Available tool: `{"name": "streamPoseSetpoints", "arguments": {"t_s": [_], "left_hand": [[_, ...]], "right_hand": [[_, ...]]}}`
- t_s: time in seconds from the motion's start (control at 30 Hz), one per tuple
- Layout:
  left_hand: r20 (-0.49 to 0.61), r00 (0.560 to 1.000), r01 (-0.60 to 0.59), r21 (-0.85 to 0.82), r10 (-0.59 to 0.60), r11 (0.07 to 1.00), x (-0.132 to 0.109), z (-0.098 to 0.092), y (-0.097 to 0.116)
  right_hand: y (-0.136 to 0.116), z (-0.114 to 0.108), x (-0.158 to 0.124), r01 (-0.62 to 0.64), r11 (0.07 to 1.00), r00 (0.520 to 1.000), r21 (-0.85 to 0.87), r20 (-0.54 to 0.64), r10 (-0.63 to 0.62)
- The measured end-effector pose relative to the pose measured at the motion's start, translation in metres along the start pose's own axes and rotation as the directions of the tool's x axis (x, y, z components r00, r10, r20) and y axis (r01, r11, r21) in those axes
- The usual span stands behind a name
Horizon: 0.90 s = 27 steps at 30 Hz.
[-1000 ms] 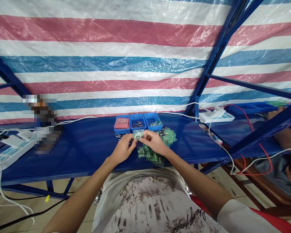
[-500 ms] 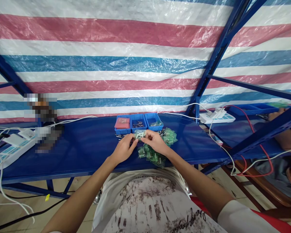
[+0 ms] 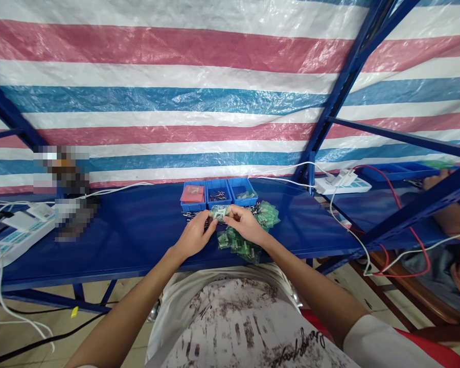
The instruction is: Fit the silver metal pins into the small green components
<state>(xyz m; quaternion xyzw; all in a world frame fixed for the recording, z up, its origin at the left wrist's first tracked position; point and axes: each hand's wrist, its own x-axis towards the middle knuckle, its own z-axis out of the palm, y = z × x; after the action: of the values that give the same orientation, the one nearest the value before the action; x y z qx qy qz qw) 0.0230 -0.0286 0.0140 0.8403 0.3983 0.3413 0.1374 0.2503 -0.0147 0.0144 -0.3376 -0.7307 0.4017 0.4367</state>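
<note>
My left hand (image 3: 194,235) and my right hand (image 3: 244,224) meet over the blue workbench (image 3: 130,230), both pinching a small green circuit board (image 3: 219,212) held between their fingertips. Under my right wrist lies a heap of similar green boards (image 3: 239,245), and another heap of green boards (image 3: 268,212) sits just right of that hand. Some thin dark metal pins (image 3: 189,215) lie on the bench beside my left fingers. Behind the hands stand three small blue bins: the left bin (image 3: 192,197) with a pink packet, the middle bin (image 3: 218,194) with pins, the right bin (image 3: 244,192) with small parts.
White power strips lie at far left (image 3: 11,237) and at right (image 3: 343,184), with white and red cables trailing off. Blue rack posts (image 3: 341,87) rise at right. Another person's arm (image 3: 450,214) shows at the far right. A striped tarp hangs behind.
</note>
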Motion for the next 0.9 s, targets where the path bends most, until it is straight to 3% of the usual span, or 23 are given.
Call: {"name": "streamPoseSetpoints", "arguments": {"t_s": [0.9], "left_hand": [[-0.029, 0.999, -0.019, 0.020, 0.020, 1.000, -0.0023, 0.0006, -0.0013]], "right_hand": [[-0.0007, 0.0044, -0.0027, -0.049, 0.999, 0.999, 0.011, 0.020, 0.049]]}}
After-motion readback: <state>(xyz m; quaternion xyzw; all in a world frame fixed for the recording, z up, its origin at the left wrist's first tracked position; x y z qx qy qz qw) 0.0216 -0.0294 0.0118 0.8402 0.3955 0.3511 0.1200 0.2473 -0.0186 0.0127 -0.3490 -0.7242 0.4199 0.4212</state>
